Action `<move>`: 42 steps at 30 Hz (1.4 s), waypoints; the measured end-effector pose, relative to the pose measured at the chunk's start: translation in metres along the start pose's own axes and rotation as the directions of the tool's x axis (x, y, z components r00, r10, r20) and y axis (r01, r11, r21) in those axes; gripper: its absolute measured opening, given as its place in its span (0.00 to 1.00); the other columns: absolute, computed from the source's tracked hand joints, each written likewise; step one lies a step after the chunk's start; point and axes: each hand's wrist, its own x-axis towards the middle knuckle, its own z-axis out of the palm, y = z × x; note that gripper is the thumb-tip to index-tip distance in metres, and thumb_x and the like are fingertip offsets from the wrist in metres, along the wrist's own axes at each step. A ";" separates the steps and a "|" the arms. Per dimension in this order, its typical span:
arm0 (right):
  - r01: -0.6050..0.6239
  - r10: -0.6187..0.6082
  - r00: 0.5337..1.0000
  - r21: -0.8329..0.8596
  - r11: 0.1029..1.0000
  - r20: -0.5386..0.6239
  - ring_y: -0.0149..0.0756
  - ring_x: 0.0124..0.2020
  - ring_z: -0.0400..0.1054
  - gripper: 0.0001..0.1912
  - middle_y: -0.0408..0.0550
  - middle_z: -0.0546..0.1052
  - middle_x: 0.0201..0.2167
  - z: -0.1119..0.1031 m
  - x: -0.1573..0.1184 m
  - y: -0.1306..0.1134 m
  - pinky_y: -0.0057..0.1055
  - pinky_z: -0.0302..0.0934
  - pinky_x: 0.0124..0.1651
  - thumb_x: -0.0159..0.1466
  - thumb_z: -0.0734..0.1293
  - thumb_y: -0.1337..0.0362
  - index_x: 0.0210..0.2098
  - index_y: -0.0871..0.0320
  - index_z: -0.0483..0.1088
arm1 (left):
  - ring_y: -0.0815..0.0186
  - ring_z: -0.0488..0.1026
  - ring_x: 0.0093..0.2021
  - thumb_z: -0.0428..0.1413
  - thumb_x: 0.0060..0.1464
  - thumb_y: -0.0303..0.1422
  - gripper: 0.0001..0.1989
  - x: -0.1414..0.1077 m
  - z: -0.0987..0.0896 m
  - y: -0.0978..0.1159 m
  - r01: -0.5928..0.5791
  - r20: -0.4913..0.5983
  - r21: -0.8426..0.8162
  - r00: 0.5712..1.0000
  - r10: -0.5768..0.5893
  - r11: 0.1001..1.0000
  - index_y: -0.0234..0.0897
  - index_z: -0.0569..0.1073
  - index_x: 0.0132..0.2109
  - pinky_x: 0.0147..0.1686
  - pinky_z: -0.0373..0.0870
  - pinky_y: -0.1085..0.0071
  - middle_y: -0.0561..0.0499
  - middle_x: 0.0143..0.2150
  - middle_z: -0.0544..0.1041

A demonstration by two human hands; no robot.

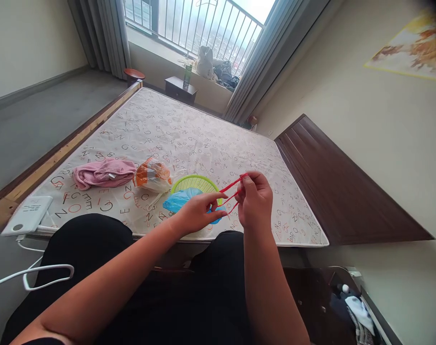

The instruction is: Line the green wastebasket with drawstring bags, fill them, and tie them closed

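Observation:
My right hand (255, 199) pinches the ends of thin red strands (229, 190) stretched leftward. My left hand (199, 211) grips their other ends over a blue plastic bag (180, 199). Behind the bag lies a green mesh basket (196, 182) on the mattress (189, 139). Both hands hover above the mattress's near edge.
A pink folded cloth (103, 173) and an orange-white plastic bag (152, 175) lie left of the basket. A white controller (26, 214) with a cord sits at the left corner. A dark wooden headboard (333, 187) leans against the right wall. A nightstand (181, 89) stands by the window.

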 end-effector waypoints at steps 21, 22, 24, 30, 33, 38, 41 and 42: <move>-0.094 0.052 0.936 0.105 0.990 0.349 0.30 0.23 0.63 0.07 0.38 0.69 0.21 -0.028 -0.008 0.035 0.28 0.57 0.29 0.62 0.66 0.59 0.31 0.53 0.63 | 0.74 0.66 0.19 0.61 0.56 0.53 0.24 0.008 0.010 -0.024 0.096 -0.179 -0.728 0.929 -0.324 0.679 0.34 0.73 0.40 0.19 0.60 0.76 0.48 0.32 0.80; -0.105 0.073 0.905 0.055 0.993 0.419 0.30 0.23 0.63 0.07 0.38 0.69 0.21 -0.029 -0.012 0.040 0.29 0.57 0.29 0.62 0.66 0.60 0.31 0.54 0.64 | 0.75 0.66 0.18 0.62 0.55 0.53 0.24 0.009 0.010 -0.025 0.110 -0.172 -0.737 0.924 -0.343 0.667 0.33 0.72 0.40 0.19 0.61 0.76 0.48 0.32 0.81; -0.077 0.118 0.839 -0.100 0.992 0.530 0.31 0.25 0.63 0.06 0.39 0.71 0.22 -0.032 -0.021 0.047 0.30 0.59 0.31 0.63 0.66 0.60 0.32 0.54 0.66 | 0.76 0.65 0.18 0.63 0.54 0.52 0.24 0.010 0.009 -0.025 0.134 -0.136 -0.770 0.920 -0.366 0.624 0.33 0.72 0.40 0.19 0.61 0.77 0.47 0.34 0.81; 0.332 0.031 0.750 -0.416 0.847 0.661 0.35 0.36 0.67 0.07 0.45 0.76 0.36 -0.035 -0.029 0.045 0.33 0.62 0.41 0.63 0.64 0.66 0.39 0.54 0.74 | 0.79 0.63 0.19 0.68 0.50 0.45 0.21 0.007 -0.004 -0.018 0.246 0.071 -0.879 0.915 -0.397 0.409 0.32 0.72 0.38 0.17 0.58 0.82 0.52 0.31 0.77; 0.367 -0.143 0.839 -0.354 0.860 0.524 0.38 0.44 0.68 0.20 0.48 0.75 0.48 -0.035 -0.023 0.048 0.37 0.64 0.49 0.61 0.61 0.69 0.51 0.51 0.72 | 0.78 0.64 0.18 0.69 0.51 0.44 0.20 0.005 -0.014 -0.016 0.343 0.192 -0.850 0.909 -0.370 0.400 0.32 0.73 0.37 0.16 0.58 0.83 0.54 0.27 0.73; 0.042 0.064 0.811 -0.167 0.985 0.582 0.42 0.54 0.70 0.25 0.49 0.75 0.55 -0.031 -0.008 0.071 0.42 0.63 0.57 0.61 0.62 0.65 0.58 0.49 0.68 | 0.73 0.71 0.21 0.66 0.54 0.47 0.20 0.002 -0.030 -0.022 0.427 0.315 -0.676 0.904 -0.289 0.601 0.31 0.76 0.37 0.17 0.65 0.80 0.50 0.27 0.75; -0.186 0.186 0.744 -0.069 0.980 0.642 0.42 0.46 0.74 0.28 0.48 0.79 0.48 -0.031 -0.002 0.085 0.42 0.66 0.53 0.55 0.62 0.65 0.55 0.51 0.71 | 0.68 0.75 0.25 0.63 0.57 0.47 0.19 0.002 -0.042 -0.022 0.411 0.358 -0.536 0.902 -0.242 0.737 0.32 0.80 0.38 0.23 0.70 0.76 0.48 0.26 0.77; -0.232 0.204 0.737 -0.041 0.972 0.644 0.41 0.44 0.74 0.28 0.48 0.79 0.46 -0.032 -0.001 0.088 0.41 0.66 0.52 0.53 0.62 0.65 0.54 0.52 0.72 | 0.67 0.76 0.27 0.62 0.58 0.47 0.19 0.002 -0.047 -0.021 0.383 0.364 -0.484 0.906 -0.217 0.786 0.32 0.81 0.38 0.26 0.72 0.75 0.47 0.27 0.78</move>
